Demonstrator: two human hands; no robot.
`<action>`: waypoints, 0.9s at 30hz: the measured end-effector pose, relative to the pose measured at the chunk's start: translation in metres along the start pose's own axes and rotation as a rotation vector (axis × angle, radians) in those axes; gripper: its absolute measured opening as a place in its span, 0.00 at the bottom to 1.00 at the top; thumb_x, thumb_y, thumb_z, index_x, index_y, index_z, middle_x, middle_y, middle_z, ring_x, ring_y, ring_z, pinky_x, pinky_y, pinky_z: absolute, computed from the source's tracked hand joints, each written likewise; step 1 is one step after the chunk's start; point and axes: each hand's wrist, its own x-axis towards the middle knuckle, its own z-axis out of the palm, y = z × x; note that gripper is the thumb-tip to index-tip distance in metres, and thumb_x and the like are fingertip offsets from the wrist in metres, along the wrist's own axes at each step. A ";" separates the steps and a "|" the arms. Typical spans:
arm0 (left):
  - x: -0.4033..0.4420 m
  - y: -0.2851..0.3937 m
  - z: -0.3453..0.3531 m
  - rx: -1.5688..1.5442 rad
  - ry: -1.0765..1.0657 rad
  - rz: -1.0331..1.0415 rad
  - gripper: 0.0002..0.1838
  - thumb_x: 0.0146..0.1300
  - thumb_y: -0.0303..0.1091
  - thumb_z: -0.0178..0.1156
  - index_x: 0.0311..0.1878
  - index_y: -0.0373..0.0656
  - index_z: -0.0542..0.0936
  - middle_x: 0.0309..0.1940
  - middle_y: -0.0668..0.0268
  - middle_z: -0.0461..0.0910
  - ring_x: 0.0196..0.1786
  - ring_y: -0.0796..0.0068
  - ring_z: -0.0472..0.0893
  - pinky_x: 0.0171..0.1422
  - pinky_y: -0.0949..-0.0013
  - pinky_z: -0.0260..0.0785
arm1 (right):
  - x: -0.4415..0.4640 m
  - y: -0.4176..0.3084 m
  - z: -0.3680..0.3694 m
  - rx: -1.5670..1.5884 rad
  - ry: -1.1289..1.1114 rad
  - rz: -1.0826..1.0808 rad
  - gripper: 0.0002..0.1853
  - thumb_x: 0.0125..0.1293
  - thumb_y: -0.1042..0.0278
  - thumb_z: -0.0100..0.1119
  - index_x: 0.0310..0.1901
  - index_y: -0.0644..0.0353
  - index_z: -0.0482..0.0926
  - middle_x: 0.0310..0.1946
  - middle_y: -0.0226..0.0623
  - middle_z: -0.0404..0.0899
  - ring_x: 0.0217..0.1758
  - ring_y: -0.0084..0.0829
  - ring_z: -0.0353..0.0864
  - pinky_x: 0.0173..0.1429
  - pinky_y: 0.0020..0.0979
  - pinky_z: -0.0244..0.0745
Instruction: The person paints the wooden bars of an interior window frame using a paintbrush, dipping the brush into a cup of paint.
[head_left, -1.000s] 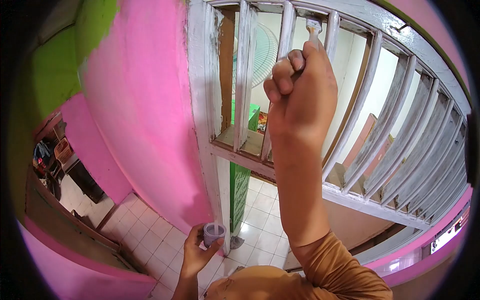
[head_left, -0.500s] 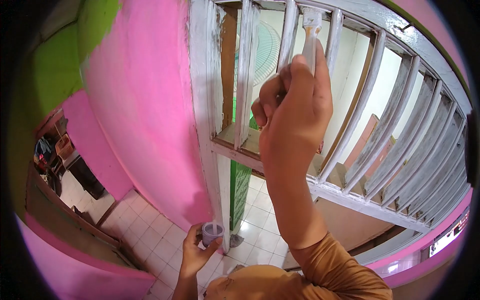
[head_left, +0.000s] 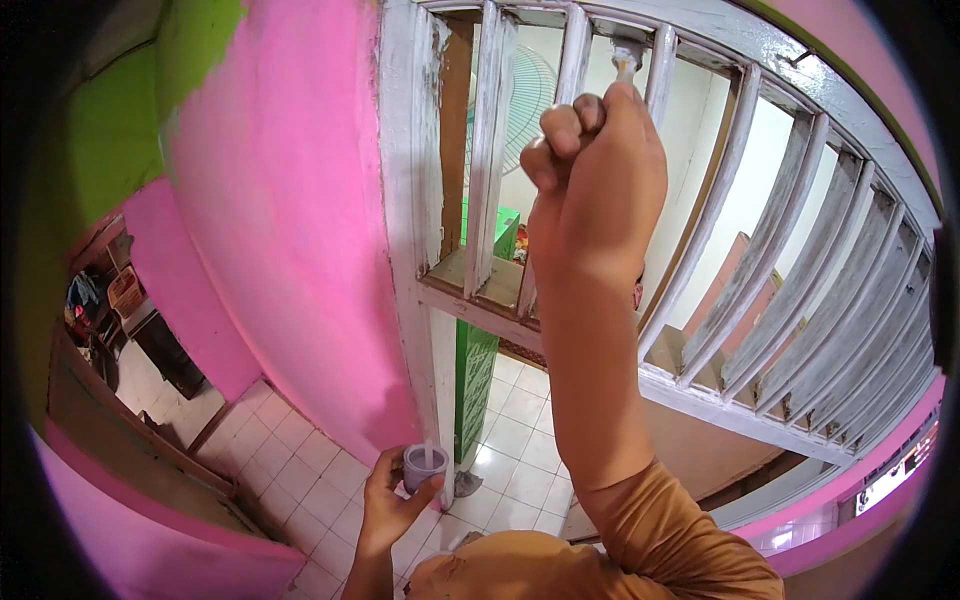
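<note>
My right hand [head_left: 605, 180] is raised, its fingers closed round the handle of a paintbrush [head_left: 625, 62]. The bristle end is up at the top rail of a slatted wooden frame [head_left: 735, 395], between two upright slats, and looks dark there. White-grey paint coats the frame, patchy on the slats. Low down, my left hand [head_left: 395, 505] grips a small cup [head_left: 425, 470] by its sides. A pale stick or streak shows at the cup's mouth; I cannot tell which. The cup is beside the foot of the white post [head_left: 425, 370].
A pink wall [head_left: 290, 200] stands close on the left. Behind the slats are a fan [head_left: 525, 95] and a green cabinet [head_left: 477, 385]. White floor tiles [head_left: 515, 425] lie below, with a grey rag-like thing [head_left: 467, 484] near the post. A wicker basket [head_left: 125, 292] stands far left.
The brush has tilted, its bristles now going in between the slats under the top rail. My right wrist has bent with it. My left hand and the cup have stayed put.
</note>
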 end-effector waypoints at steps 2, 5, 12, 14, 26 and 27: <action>-0.001 0.002 0.000 0.028 -0.007 -0.002 0.25 0.60 0.20 0.71 0.59 0.34 0.73 0.49 0.62 0.82 0.54 0.72 0.82 0.60 0.68 0.74 | 0.001 -0.002 0.002 0.006 -0.020 -0.022 0.14 0.78 0.64 0.46 0.32 0.55 0.62 0.28 0.26 0.61 0.25 0.19 0.60 0.24 0.25 0.52; -0.002 0.003 0.000 0.026 -0.004 -0.012 0.25 0.59 0.20 0.71 0.59 0.35 0.73 0.50 0.62 0.82 0.54 0.72 0.82 0.61 0.67 0.74 | -0.006 -0.004 0.008 -0.012 0.001 -0.038 0.12 0.77 0.66 0.46 0.32 0.55 0.63 0.27 0.25 0.60 0.24 0.19 0.59 0.23 0.25 0.51; -0.003 0.003 0.002 0.023 -0.001 -0.035 0.25 0.60 0.20 0.71 0.59 0.35 0.73 0.51 0.61 0.82 0.55 0.71 0.82 0.62 0.66 0.73 | -0.030 0.008 0.008 -0.165 0.007 -0.152 0.07 0.76 0.65 0.47 0.37 0.55 0.67 0.22 0.22 0.57 0.22 0.15 0.58 0.21 0.24 0.50; -0.002 0.003 0.003 0.027 -0.006 -0.020 0.25 0.60 0.21 0.71 0.59 0.35 0.73 0.51 0.61 0.82 0.55 0.71 0.82 0.62 0.66 0.74 | -0.031 0.012 0.005 -0.209 0.019 -0.206 0.07 0.76 0.65 0.47 0.41 0.56 0.71 0.22 0.21 0.57 0.22 0.14 0.57 0.21 0.24 0.50; -0.001 0.000 0.004 0.001 -0.007 -0.028 0.25 0.61 0.24 0.73 0.59 0.35 0.73 0.50 0.61 0.82 0.55 0.72 0.81 0.62 0.66 0.73 | -0.051 0.010 -0.019 -0.180 0.054 0.035 0.09 0.78 0.60 0.49 0.47 0.55 0.73 0.27 0.21 0.60 0.23 0.16 0.60 0.21 0.23 0.49; -0.001 0.000 0.004 0.001 -0.008 -0.028 0.25 0.61 0.24 0.73 0.59 0.35 0.73 0.50 0.61 0.82 0.55 0.72 0.81 0.62 0.66 0.73 | -0.045 0.010 -0.018 -0.129 0.021 0.048 0.09 0.78 0.60 0.49 0.42 0.54 0.70 0.26 0.22 0.60 0.24 0.16 0.60 0.22 0.23 0.50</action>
